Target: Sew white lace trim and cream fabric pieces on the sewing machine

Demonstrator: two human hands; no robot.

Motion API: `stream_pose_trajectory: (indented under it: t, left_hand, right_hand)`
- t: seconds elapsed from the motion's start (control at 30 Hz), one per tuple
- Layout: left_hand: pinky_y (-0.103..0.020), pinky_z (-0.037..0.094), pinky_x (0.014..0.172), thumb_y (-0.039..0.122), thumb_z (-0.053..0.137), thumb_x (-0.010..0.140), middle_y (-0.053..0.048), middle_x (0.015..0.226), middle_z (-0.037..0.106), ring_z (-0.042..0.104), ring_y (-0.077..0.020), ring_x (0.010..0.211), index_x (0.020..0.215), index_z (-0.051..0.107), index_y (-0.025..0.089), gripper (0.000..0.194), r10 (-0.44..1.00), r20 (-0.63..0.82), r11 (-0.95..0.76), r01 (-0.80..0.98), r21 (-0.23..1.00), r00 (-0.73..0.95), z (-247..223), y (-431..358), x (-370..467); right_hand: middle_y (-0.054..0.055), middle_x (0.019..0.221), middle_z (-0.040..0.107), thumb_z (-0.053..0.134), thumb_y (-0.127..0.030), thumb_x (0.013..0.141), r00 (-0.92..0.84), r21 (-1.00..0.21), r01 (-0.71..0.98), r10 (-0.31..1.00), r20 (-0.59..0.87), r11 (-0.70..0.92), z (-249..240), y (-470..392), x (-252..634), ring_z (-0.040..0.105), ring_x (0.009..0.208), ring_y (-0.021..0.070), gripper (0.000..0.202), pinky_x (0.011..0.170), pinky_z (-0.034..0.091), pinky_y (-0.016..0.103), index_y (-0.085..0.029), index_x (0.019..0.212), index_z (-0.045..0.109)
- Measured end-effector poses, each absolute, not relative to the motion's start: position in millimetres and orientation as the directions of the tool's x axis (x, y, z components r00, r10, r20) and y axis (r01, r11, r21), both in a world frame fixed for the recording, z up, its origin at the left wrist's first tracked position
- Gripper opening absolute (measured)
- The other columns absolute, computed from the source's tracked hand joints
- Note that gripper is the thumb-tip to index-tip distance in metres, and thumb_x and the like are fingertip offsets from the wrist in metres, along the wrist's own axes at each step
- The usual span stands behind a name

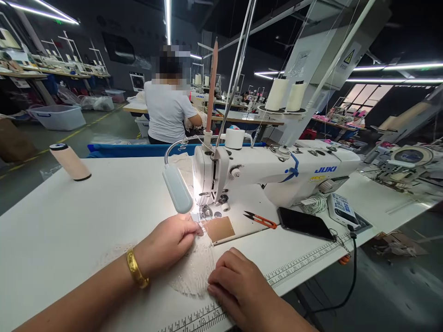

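Observation:
A piece of pale lace fabric [194, 272] lies on the white table in front of the sewing machine [277, 161], its upper end close to the presser foot [205, 212]. My left hand [169, 240], with a gold bracelet at the wrist, pinches the lace just before the needle area. At the lace's right edge, my right hand [238, 286] has its fingers curled and pressed together on the fabric. A brown patch [219, 229] sits on the machine bed right of the lace. The lit needle area is partly hidden behind the lamp and my left fingers.
Orange thread snips [260, 220], a black phone [304, 223] and a white box [342, 209] lie to the right. A thread cone [71, 162] stands at the far left. Ruler tape [308, 258] runs along the front edge. A person [169, 106] works ahead, facing away.

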State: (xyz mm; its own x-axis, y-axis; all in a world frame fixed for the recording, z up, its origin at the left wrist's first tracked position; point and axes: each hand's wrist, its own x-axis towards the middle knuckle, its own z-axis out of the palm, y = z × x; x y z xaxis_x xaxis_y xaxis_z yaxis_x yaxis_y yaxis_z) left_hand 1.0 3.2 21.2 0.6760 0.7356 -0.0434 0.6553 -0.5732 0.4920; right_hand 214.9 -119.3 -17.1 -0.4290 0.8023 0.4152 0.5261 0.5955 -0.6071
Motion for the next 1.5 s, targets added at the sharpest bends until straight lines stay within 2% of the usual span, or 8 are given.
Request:
stream_pose_trajectory:
  t: [0.33,0.57,0.73,0.97,1.1,1.3,1.4,1.5]
  left_hand:
    - [-0.034,0.044,0.073,0.025,0.037,0.096,-0.006,0.088,0.064,0.061,-0.0212,0.082,0.105,0.077,0.022,0.042,0.707,0.038,-0.641,0.617,0.457,0.706,18.3,0.5,4.1]
    - [-0.032,0.043,0.071,0.030,0.039,0.099,-0.004,0.087,0.063,0.059,-0.0199,0.081,0.094,0.073,0.023,0.035,0.711,0.076,-0.637,0.595,0.491,0.699,14.5,-4.5,2.3]
    - [-0.037,0.047,0.080,0.032,0.045,0.096,-0.005,0.101,0.067,0.062,-0.0238,0.092,0.109,0.066,0.022,0.026,0.779,0.051,-0.546,0.637,0.545,0.625,20.1,-6.7,0.5]
    - [-0.035,0.043,0.063,0.029,0.042,0.092,-0.003,0.080,0.062,0.058,-0.0230,0.070,0.108,0.061,0.018,0.027,0.875,-0.035,-0.394,0.753,0.526,0.482,21.8,-7.2,-1.3]
    - [-0.031,0.040,0.060,0.023,0.045,0.089,0.001,0.069,0.058,0.054,-0.0203,0.063,0.106,0.063,0.019,0.026,0.861,0.022,-0.439,0.720,0.538,0.508,18.7,-7.3,-2.3]
    - [-0.030,0.046,0.069,0.012,0.046,0.086,-0.001,0.090,0.064,0.059,-0.0165,0.073,0.099,0.071,0.023,0.030,0.796,0.147,-0.558,0.618,0.554,0.587,13.7,-6.6,-3.3]
    - [-0.029,0.047,0.070,0.016,0.045,0.092,-0.003,0.092,0.062,0.060,-0.0173,0.080,0.098,0.076,0.025,0.032,0.790,0.141,-0.567,0.624,0.538,0.597,10.5,-5.6,-3.4]
    - [-0.028,0.043,0.064,0.021,0.044,0.097,-0.003,0.088,0.058,0.056,-0.0163,0.074,0.090,0.074,0.022,0.031,0.782,0.134,-0.592,0.657,0.467,0.609,9.5,-6.5,-2.2]
  right_hand:
    - [0.003,0.088,0.057,0.054,-0.017,0.101,-0.417,-0.603,0.526,0.799,0.433,0.600,-26.7,-118.1,217.4,0.049,0.082,0.0196,0.009,0.071,0.039,0.031,-0.021,0.092,0.056]
    - [0.003,0.088,0.053,0.052,-0.015,0.103,-0.427,-0.590,0.535,0.796,0.428,0.604,-28.3,-119.9,221.4,0.047,0.083,0.0192,0.012,0.072,0.039,0.030,-0.019,0.091,0.054]
    - [0.003,0.090,0.053,0.052,-0.016,0.104,-0.473,-0.572,0.525,0.775,0.419,0.630,-28.7,-119.7,224.9,0.049,0.086,0.0193,0.012,0.073,0.040,0.030,-0.020,0.093,0.053]
    - [0.002,0.090,0.054,0.052,-0.017,0.106,-0.504,-0.535,0.533,0.753,0.422,0.656,-33.6,-117.7,227.0,0.050,0.084,0.0183,0.011,0.071,0.042,0.028,-0.021,0.095,0.052]
    - [0.001,0.088,0.054,0.051,-0.019,0.106,-0.498,-0.522,0.537,0.748,0.438,0.663,-37.0,-117.5,227.0,0.050,0.082,0.0181,0.012,0.070,0.041,0.028,-0.021,0.095,0.051]
    - [0.001,0.087,0.054,0.050,-0.019,0.107,-0.495,-0.520,0.534,0.745,0.447,0.667,-36.8,-117.4,225.4,0.050,0.082,0.0179,0.013,0.070,0.042,0.028,-0.022,0.095,0.051]
    - [0.001,0.087,0.054,0.050,-0.019,0.106,-0.491,-0.520,0.539,0.748,0.446,0.663,-35.7,-116.8,225.5,0.050,0.082,0.0180,0.012,0.070,0.042,0.029,-0.022,0.095,0.052]
    - [0.001,0.086,0.054,0.051,-0.018,0.106,-0.488,-0.522,0.542,0.752,0.443,0.659,-35.2,-116.7,225.9,0.050,0.081,0.0180,0.013,0.070,0.042,0.029,-0.021,0.094,0.052]
